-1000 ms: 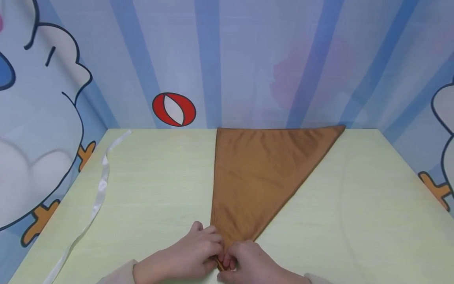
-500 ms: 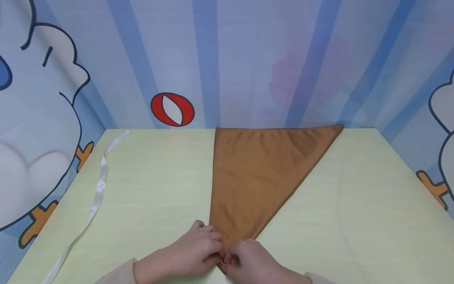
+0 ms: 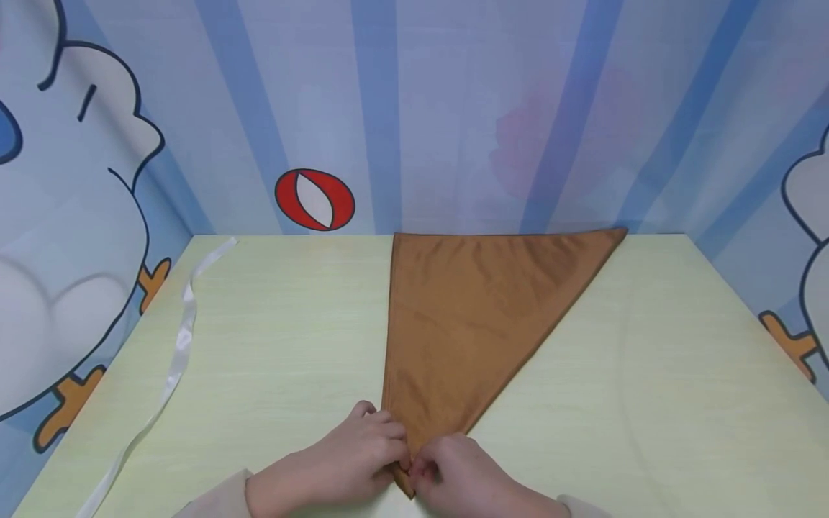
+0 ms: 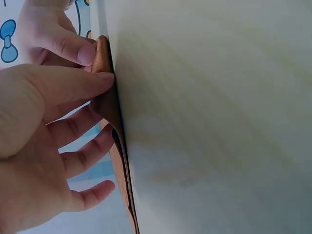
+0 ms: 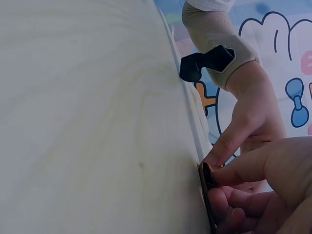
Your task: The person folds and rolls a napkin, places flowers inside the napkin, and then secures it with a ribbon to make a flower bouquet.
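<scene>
A brown satiny cloth [image 3: 466,324] is spread on the table in a roughly triangular shape, its narrow end toward me. Both hands meet at this near tip. My left hand [image 3: 363,457] pinches the cloth from the left; in the left wrist view its thumb presses the cloth [image 4: 104,106], with other fingers behind. My right hand [image 3: 463,475] pinches the tip from the right, its fingers curled. A small pointed end of cloth shows between the hands. Seen from the right wrist, a folded bit of cloth [image 5: 207,174] lies between thumb and fingers of both hands.
A white ribbon [image 3: 184,338] runs lengthwise along the left side of the pale table [image 3: 291,324]. Behind the table stands a blue striped backdrop [image 3: 447,115] with printed cartoon figures. The cloth's far edge reaches the table's back edge.
My right thumb, which lay lower and apart from the fingers, has drawn in to pinch the cloth. The cloth's pointed end now shows more plainly. My left hand has hardly moved.
</scene>
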Tool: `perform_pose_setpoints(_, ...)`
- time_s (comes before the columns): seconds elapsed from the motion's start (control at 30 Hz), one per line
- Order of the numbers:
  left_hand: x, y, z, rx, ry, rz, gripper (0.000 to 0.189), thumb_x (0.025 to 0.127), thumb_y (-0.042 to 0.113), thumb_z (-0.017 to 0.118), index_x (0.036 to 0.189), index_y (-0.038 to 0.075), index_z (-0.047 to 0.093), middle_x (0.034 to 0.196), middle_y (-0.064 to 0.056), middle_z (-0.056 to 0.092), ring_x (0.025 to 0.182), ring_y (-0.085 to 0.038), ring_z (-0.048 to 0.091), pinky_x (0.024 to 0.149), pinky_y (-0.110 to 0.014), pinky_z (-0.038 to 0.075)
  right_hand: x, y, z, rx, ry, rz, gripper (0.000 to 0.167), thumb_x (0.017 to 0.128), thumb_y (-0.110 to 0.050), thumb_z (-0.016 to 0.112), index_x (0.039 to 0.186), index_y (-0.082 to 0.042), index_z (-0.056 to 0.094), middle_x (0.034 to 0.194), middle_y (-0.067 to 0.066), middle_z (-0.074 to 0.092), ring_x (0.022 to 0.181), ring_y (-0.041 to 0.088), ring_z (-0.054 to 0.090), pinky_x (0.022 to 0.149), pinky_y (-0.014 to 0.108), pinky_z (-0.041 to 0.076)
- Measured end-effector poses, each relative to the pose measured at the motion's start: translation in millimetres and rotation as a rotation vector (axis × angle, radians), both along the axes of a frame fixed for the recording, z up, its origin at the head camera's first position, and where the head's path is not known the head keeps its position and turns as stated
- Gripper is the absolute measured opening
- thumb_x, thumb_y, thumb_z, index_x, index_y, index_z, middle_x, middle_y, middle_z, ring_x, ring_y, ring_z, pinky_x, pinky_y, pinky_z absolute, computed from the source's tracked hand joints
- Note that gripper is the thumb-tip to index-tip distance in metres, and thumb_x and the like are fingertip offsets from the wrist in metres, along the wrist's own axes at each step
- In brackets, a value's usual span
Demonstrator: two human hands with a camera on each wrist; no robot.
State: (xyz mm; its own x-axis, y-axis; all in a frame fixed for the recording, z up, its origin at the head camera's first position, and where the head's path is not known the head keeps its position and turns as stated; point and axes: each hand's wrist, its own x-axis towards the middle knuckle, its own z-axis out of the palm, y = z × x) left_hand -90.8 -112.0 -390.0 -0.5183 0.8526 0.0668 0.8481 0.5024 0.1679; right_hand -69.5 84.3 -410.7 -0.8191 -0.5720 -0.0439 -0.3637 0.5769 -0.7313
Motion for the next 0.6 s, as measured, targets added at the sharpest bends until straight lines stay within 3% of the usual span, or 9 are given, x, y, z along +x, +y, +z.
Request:
perform_pose_setpoints(0.23, -0.8, 0.3, -1.7, -0.002, 0.011, -0.003, 0.013, 0.081, 0.014, 0.069, 0.088, 0.024, 0.073, 0.084, 0.016, 0.060, 0.085, -0.005, 0.051, 0.080, -0.034, 0.036, -0.8, 0.2, 1.1, 0.002, 0.022, -0.013, 0.012, 0.078, -0.007, 0.065, 0.069, -0.015, 0.065, 0.059, -0.016, 0.055, 0.055, -0.005, 0.047, 0.055, 0.016, 0.041)
perform_pose_setpoints(0.43, -2.2, 0.1, -2.3, 0.000, -0.046, 0.019, 0.010, 0.084, 0.016, 0.068, 0.088, 0.024, 0.073, 0.082, 0.018, 0.055, 0.083, -0.003, 0.048, 0.079, -0.032, 0.033, -0.6, 1.7, 4.6, -0.009, -0.091, -0.019, 0.019, 0.084, -0.028, 0.072, 0.070, -0.017, 0.065, 0.056, -0.017, 0.051, 0.051, -0.004, 0.045, 0.052, 0.018, 0.040)
perform_pose_setpoints(0.6, -4.1, 0.8, -2.2, -0.015, -0.068, 0.029, 0.009, 0.086, 0.017, 0.066, 0.087, 0.024, 0.072, 0.082, 0.017, 0.053, 0.082, -0.003, 0.047, 0.077, -0.031, 0.031, -0.6, 1.3, 5.9, -0.001, -0.071, -0.033, 0.019, 0.083, -0.027, 0.072, 0.069, -0.017, 0.064, 0.055, -0.017, 0.049, 0.051, -0.004, 0.044, 0.052, 0.017, 0.040)
